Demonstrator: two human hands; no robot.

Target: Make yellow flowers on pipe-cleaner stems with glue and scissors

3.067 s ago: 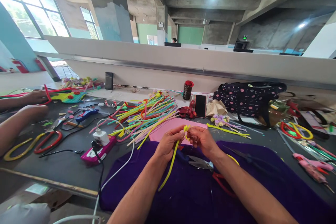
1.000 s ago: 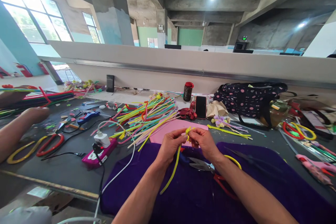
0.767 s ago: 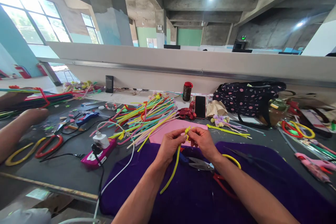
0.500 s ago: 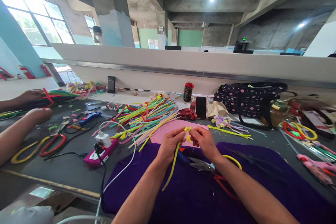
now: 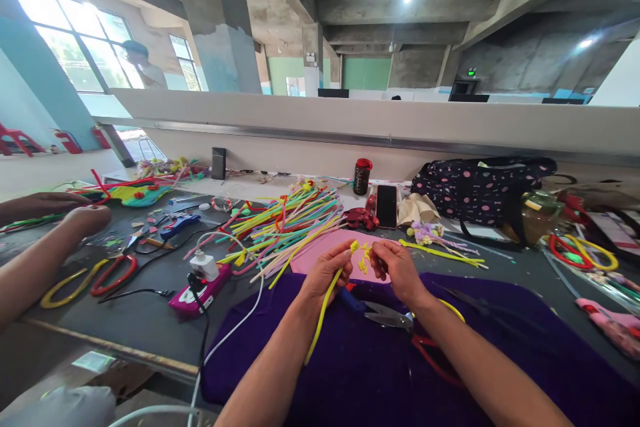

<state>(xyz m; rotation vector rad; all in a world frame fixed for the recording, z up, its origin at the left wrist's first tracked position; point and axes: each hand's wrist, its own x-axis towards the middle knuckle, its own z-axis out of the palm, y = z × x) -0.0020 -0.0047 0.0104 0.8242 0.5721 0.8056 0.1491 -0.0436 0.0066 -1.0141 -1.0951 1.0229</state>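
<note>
Yellow pipe cleaner [image 5: 320, 320]: I see its stem hang near-left from the left hand [image 5: 327, 273], pinched shut on it. The curled tip sits just right, where the right hand [image 5: 399, 270] pinches it.

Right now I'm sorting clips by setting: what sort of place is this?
Probably a craft workshop: heaped coloured pipe cleaners, a blue glue gun and metal snips on a dark worktable.
</note>
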